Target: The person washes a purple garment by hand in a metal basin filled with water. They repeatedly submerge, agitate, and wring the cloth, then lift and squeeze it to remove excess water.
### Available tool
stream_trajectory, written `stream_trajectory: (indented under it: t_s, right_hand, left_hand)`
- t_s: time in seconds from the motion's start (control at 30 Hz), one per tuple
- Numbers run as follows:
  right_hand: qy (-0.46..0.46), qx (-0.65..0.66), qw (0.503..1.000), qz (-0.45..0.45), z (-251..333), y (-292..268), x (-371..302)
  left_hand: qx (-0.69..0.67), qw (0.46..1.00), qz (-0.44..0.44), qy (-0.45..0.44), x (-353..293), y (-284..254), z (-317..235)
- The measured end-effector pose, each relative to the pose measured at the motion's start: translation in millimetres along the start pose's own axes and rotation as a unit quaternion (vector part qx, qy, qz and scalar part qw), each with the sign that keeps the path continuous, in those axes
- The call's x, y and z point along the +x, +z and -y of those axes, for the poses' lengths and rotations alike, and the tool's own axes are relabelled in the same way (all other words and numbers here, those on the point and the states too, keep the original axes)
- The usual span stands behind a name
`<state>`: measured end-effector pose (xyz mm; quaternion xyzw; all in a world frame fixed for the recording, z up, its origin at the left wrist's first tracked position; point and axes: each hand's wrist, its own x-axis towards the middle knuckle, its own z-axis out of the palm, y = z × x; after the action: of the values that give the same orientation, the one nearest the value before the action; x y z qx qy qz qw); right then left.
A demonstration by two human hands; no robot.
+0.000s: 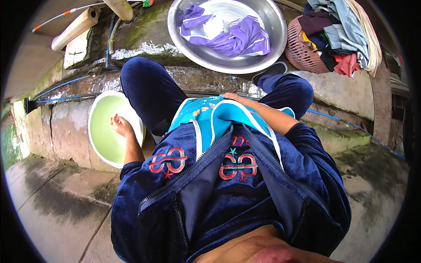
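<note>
My left hand (121,126) is held over the pale green basin (93,115) on my left, its fingers apart and slightly bent, with nothing seen in them. Whether the fingers touch anything inside the basin I cannot tell. Across my lap lies a turquoise cloth (228,111) with white edging and a small orange pattern. On its far edge rests my right hand (233,96), fingers stretched out and partly hidden by the cloth. Beyond my knees, a large metal basin (175,41) holds a purple garment (241,39) with white trim, lying beside whitish suds or cloth.
A pink plastic basket (302,55) heaped with clothes (344,33) stands at the far right. Blue hoses (337,119) run along the wet concrete ledge. Cut bamboo or pipe pieces (76,28) lie at the far left. Stained paving (61,197) spreads around me.
</note>
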<state>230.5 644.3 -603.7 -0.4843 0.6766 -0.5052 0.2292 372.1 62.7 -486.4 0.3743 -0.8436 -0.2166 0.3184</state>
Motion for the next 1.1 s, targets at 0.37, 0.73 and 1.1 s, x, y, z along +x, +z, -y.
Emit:
stream_trajectory:
  t_s: [0.37,0.73,1.1]
  right_hand:
    - [0.33,-0.063,0.939,-0.07,161.9,-69.1,103.1]
    - [0.288,-0.054,0.894,-0.34,183.4,-131.5,117.0]
    - [0.247,-0.175,0.876,-0.374,248.7,-273.6,91.6]
  left_hand:
    - [-0.286,0.957,-0.039,0.037,99.4,-23.4,-150.0]
    - [-0.324,0.822,0.39,0.259,20.8,14.9,-417.9]
    - [-0.088,0.647,0.614,0.444,-40.3,57.3,-402.6]
